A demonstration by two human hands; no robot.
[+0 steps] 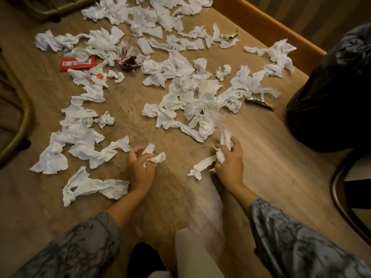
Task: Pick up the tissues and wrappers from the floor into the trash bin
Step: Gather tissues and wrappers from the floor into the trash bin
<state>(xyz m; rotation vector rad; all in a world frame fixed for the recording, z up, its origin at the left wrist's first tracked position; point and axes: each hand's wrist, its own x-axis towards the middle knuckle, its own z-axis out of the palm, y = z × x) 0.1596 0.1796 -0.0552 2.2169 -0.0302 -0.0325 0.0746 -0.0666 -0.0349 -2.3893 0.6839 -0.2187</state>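
Several crumpled white tissues lie all over the wooden floor [128,101], the densest heap [192,97] in the middle. My left hand [140,165] is closed around a small white tissue [157,157] near the floor. My right hand [228,159] grips a bunch of tissues [220,155], with a long strip [200,167] trailing to its left. Wrappers lie among the paper: a red one [77,63] at the left, a dark crinkled one [129,62], a yellow one [228,35] at the back, and a silver-yellow one [261,102] at the right. The black trash bag [331,93] stands at the right.
A wooden skirting board [271,23] runs diagonally along the back right. Green metal chair legs [24,117] curve at the left and another frame [46,9] sits at the top left. A dark curved chair base [345,197] is at the right. My knee [192,253] is at the bottom.
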